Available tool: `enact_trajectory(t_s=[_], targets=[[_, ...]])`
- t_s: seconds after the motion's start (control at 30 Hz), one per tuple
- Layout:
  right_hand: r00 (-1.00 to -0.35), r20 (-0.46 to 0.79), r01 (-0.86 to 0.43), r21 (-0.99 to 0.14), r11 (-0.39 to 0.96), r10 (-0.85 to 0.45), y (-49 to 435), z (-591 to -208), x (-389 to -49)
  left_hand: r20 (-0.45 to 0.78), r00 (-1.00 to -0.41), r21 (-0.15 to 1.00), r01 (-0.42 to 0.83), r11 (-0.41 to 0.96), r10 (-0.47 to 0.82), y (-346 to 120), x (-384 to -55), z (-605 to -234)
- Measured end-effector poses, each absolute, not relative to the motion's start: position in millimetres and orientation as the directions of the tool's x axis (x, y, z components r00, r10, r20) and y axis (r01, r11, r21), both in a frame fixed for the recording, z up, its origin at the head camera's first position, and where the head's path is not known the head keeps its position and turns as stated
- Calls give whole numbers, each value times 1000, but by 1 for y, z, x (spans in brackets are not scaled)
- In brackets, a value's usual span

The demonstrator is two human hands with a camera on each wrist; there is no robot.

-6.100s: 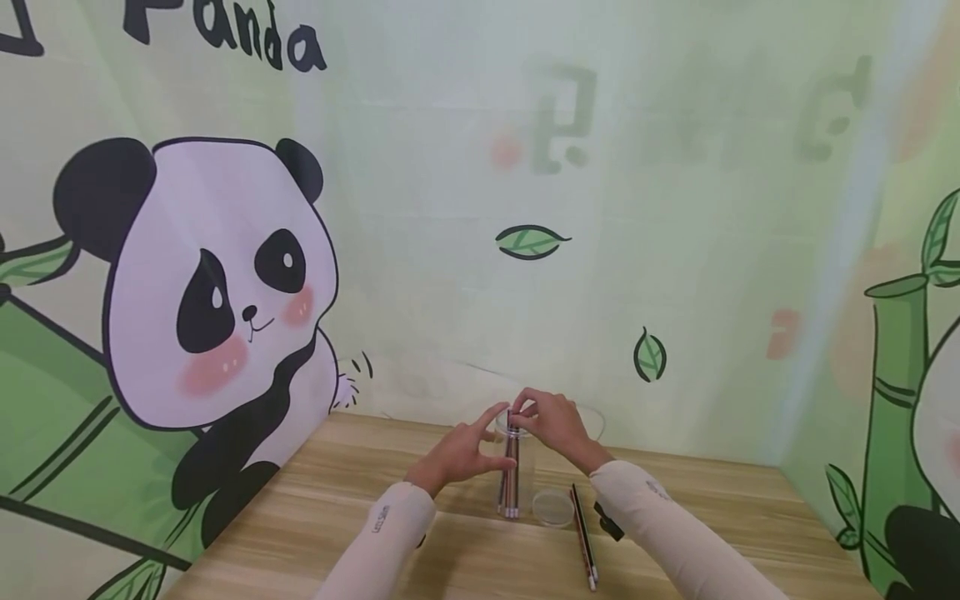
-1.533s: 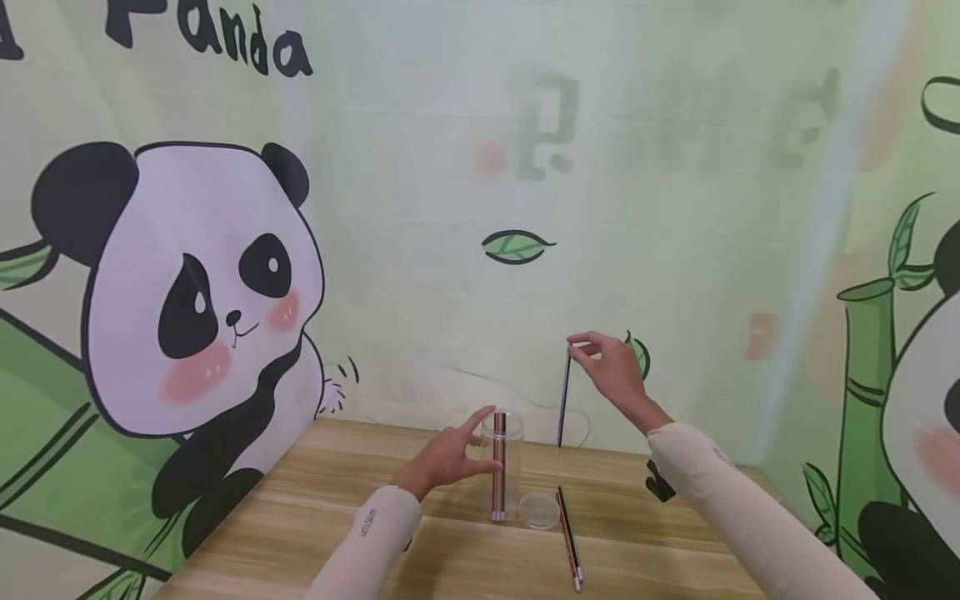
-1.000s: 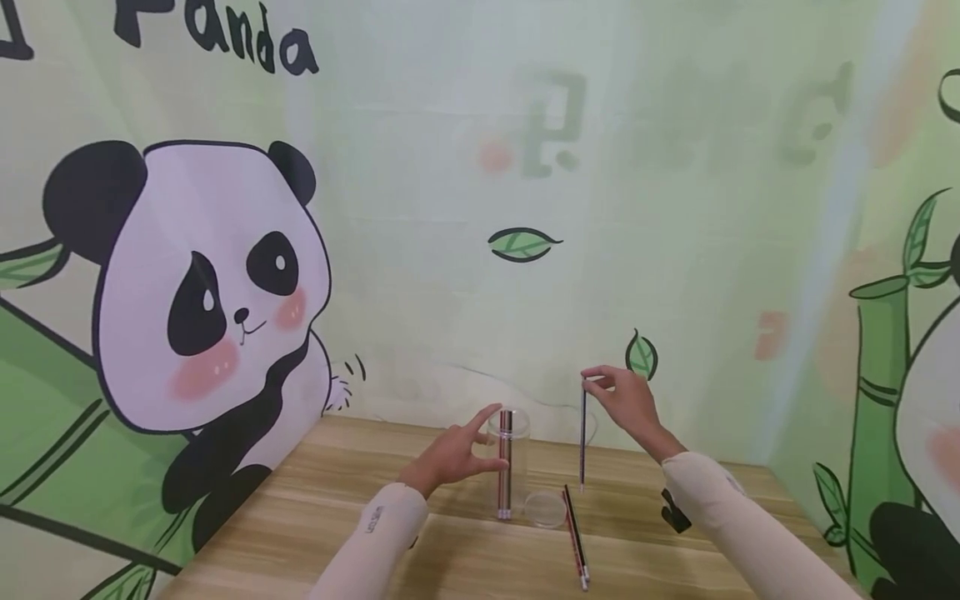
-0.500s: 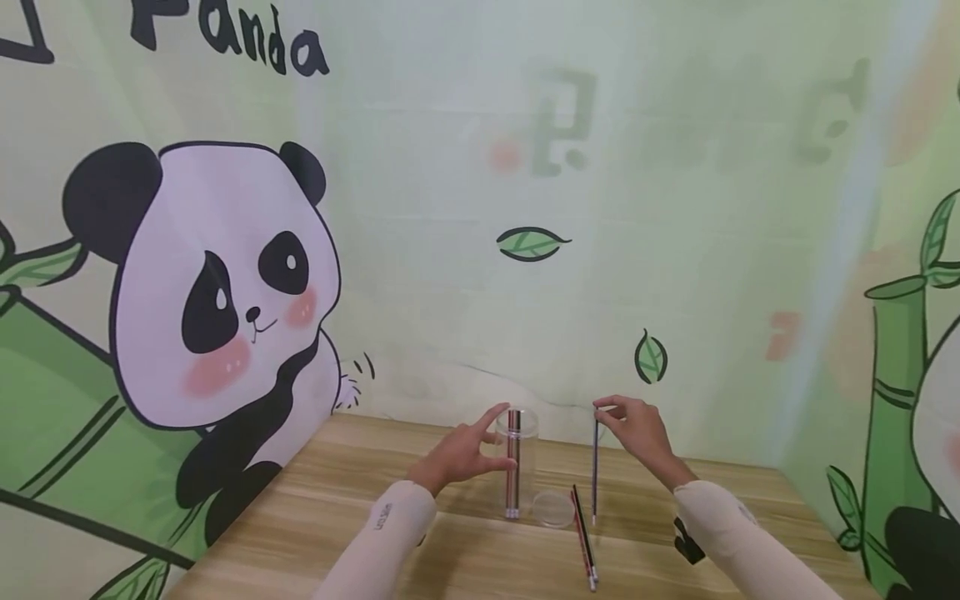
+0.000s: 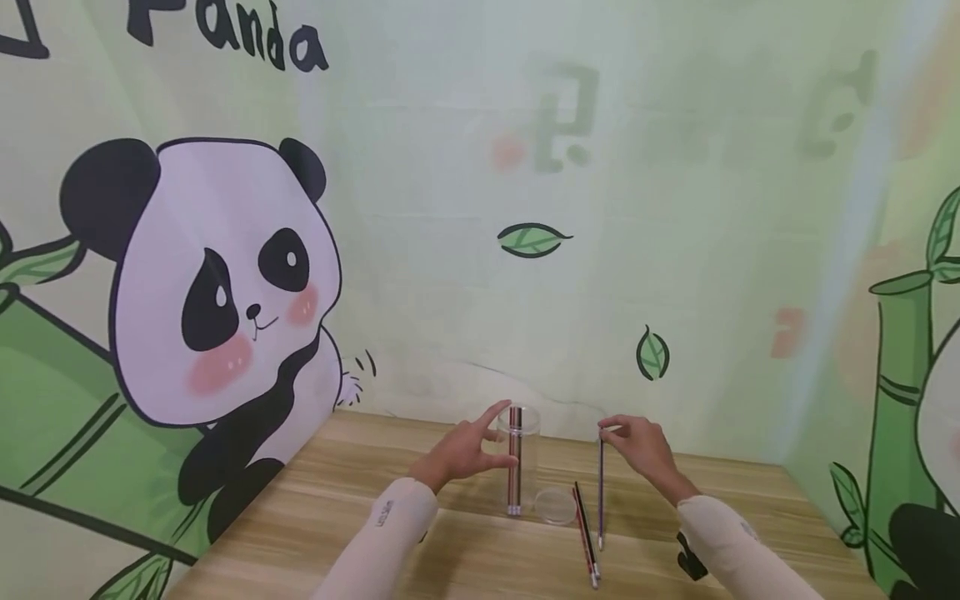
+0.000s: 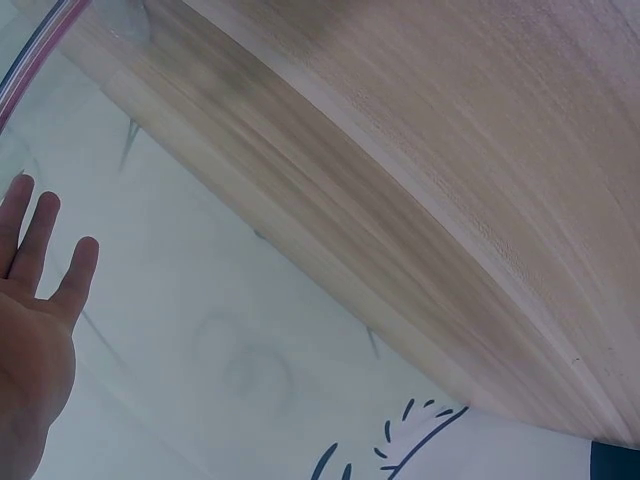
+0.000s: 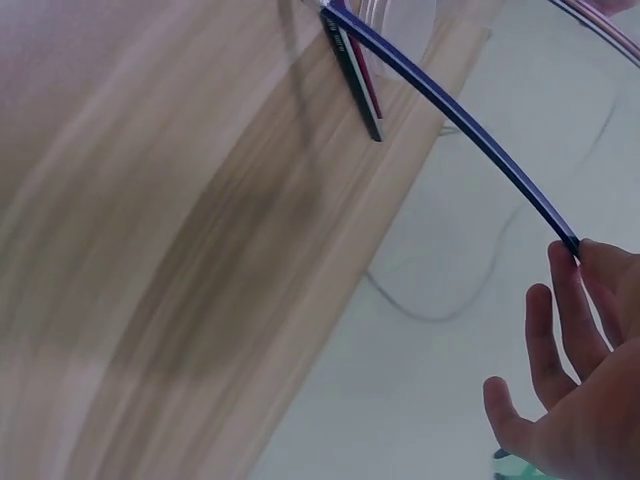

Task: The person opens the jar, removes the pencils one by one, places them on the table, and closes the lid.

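A clear cylindrical jar [image 5: 528, 467] stands upright on the wooden table, with a few pencils [image 5: 514, 475] inside, white ends down. My left hand [image 5: 461, 450] holds the jar from the left, thumb on its side and index finger at the rim. In the left wrist view, the other fingers of that hand [image 6: 35, 330] stand straight. My right hand [image 5: 643, 446] pinches a dark blue pencil [image 5: 601, 492] by its upper end, and it hangs nearly upright, eraser end down. Whether that end touches the table cannot be told. The right wrist view shows the thumb-and-finger pinch on the pencil [image 7: 470, 130].
Right of the jar lies a round clear lid [image 5: 556, 506] on the table [image 5: 480, 550]. Beside it lie two pencils [image 5: 587, 537], one red and black, one dark. Behind the table hangs a panda-printed backdrop [image 5: 450, 292].
My right hand was at the jar's mouth, then lifted a pencil out to the right. It has since lowered that pencil towards the table. My left hand still holds the jar.
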State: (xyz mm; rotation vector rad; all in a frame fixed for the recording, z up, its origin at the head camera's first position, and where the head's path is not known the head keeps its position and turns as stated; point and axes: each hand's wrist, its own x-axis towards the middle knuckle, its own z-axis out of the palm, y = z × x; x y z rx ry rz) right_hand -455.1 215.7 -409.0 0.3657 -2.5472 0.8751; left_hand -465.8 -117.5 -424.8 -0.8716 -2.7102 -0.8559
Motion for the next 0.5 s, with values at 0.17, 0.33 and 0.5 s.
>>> enact_trajectory(t_s=[0.17,0.33,0.5], targets=[[-898,432,-337,-551,763,-84,219,-425,-462,316,-818,478,575,664,480,-118,-464,-423],[-904,421,-323,-568,757,-70,221,-445,-470,308,-825,486,565,667,475,-118,-463,-422],[-903,423,-330,-581,744,-70,219,-463,-476,303,-827,485,561,670,473,-117,-463,-422]])
